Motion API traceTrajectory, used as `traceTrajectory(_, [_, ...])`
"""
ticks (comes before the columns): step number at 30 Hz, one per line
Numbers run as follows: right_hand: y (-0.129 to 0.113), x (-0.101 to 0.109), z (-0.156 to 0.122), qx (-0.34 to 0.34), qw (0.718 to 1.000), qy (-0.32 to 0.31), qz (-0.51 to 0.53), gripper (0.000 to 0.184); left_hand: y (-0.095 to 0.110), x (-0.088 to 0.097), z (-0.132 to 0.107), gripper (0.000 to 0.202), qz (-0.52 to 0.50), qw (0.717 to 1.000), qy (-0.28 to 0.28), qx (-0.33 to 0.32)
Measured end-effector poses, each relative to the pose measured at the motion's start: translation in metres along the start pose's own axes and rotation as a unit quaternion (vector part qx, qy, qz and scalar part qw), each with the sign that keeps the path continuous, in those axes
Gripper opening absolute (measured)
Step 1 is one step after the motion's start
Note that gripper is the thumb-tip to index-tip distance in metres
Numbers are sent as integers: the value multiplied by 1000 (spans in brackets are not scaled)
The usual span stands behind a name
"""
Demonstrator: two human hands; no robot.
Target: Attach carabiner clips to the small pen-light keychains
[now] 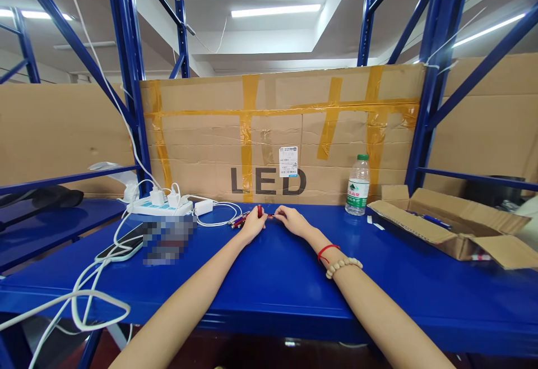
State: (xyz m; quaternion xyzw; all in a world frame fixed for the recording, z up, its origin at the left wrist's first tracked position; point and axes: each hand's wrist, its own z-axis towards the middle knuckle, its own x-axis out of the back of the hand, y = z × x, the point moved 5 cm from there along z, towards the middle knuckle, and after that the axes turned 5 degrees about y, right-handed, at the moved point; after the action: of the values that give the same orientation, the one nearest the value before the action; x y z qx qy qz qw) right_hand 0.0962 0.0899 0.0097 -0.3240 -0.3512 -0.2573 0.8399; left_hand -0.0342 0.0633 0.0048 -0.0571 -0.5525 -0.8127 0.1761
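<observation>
Near the back of the blue tabletop, my left hand (253,226) is closed around a red pen (259,210), whose end sticks up above the fingers. My right hand (293,221), with a red cord and a beaded bracelet on its wrist, is closed in a pinch at the tip of a thin dark and red pen part (270,216). That part spans the small gap between the two hands; its exact kind is too small to tell. Several red and silver pens (239,221) lie in a bunch just left of my left hand, partly hidden by it.
Left on the blue table (269,285) are a power strip (159,207), a white charger (204,207), looping cables and a phone (126,248). A water bottle (357,185) stands back right, beside an open cardboard box (445,233) holding a blue pen (436,221). Cardboard (202,144) walls the back.
</observation>
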Motion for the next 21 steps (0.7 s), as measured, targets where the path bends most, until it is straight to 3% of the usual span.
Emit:
traceTrajectory(4, [5,-3,4,-16,991,42,124,11,-3,-1,2,12,-65,998,0,17])
traceTrajectory(8, [6,-5,6,-96,966,52,236,15,-4,-2,3,13,-82,996,1,35])
traceTrajectory(14, [0,-7,4,-146,949,48,275,20,3,-7,-1,19,-90,995,-28,27])
traceTrajectory(21, [-3,-6,1,-180,931,62,313,22,-2,-8,3,26,-110,994,-7,27])
